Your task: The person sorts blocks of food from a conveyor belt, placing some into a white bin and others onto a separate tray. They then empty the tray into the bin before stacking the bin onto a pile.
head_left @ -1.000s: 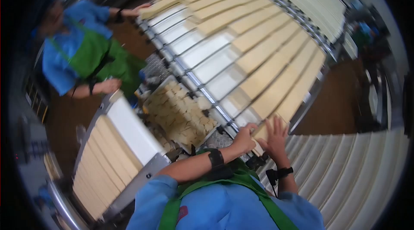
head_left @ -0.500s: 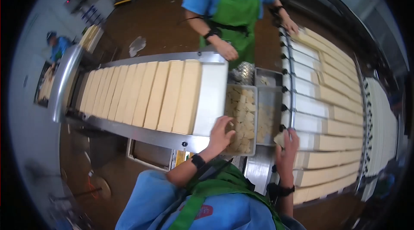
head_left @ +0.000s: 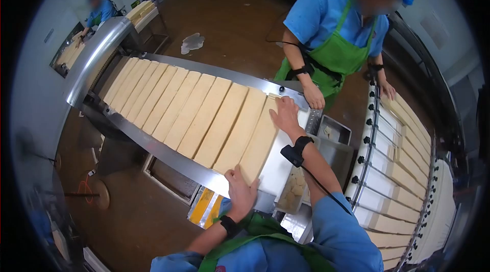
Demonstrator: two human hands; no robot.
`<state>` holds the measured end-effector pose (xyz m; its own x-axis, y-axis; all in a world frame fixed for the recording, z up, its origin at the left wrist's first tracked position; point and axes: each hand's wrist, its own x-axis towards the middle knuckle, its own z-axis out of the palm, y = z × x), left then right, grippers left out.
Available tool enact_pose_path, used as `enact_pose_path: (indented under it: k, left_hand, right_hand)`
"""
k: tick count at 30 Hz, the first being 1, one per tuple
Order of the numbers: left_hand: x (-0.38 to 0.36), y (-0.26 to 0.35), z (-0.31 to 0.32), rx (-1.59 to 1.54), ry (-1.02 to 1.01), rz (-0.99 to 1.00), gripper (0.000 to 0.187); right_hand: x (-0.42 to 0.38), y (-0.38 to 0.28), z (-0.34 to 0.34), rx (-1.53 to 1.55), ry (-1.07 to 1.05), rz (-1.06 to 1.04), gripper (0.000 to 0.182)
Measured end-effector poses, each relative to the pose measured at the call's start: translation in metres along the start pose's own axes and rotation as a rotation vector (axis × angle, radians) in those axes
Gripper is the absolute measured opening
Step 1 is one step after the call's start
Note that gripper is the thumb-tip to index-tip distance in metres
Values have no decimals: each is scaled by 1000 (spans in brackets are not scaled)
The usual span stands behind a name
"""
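A row of long beige blocks, which look like layered sheets, lies side by side on the left conveyor. Both my hands are on the block nearest the conveyor's right end, the end block. My left hand grips its near end, thumb and fingers bent around the corner. At the far end, my right hand has its fingers curled over the block, partly hiding that end. Below my right forearm, a bin of broken beige pieces is partly covered by the arm.
A co-worker in a green apron stands across, one hand by the left conveyor's end, the other on the right conveyor. More beige blocks lie on the right conveyor behind a knobbed rail. A metal tray sits between conveyors.
My view has turned left. My hands have moved from above the scrap bin and beside the right conveyor onto the end block; the small piece is no longer seen in my right hand.
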<state>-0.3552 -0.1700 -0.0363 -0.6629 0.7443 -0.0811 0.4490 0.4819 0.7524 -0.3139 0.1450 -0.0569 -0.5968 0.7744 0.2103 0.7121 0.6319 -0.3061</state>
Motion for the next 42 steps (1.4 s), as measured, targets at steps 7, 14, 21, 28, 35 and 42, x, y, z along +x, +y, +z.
enact_pose_path:
  k: [7,14,21,28,35,42]
  left_hand:
    - [4,11,8,98,-35,-29,84]
    - [5,23,18,176,-91,-58,84]
    - [19,39,20,328,-214,27,93]
    - [20,22,52,443,-138,106,93]
    - [-13,79,80,279,-231,376,86]
    - [-41,201,156,87,-354,813,85]
  right_hand:
    - [20,-11,-1,-145,-119,75,51]
    - [-17,42,-16,-62,-45,124,54]
    - [-58,97,-21,237,95,324,57]
    - [-91,88,-40,434,169,425,65]
    - [-205,123,-133,273,562,585,55]
    - [-334,217,-237,-22,998,850,49]
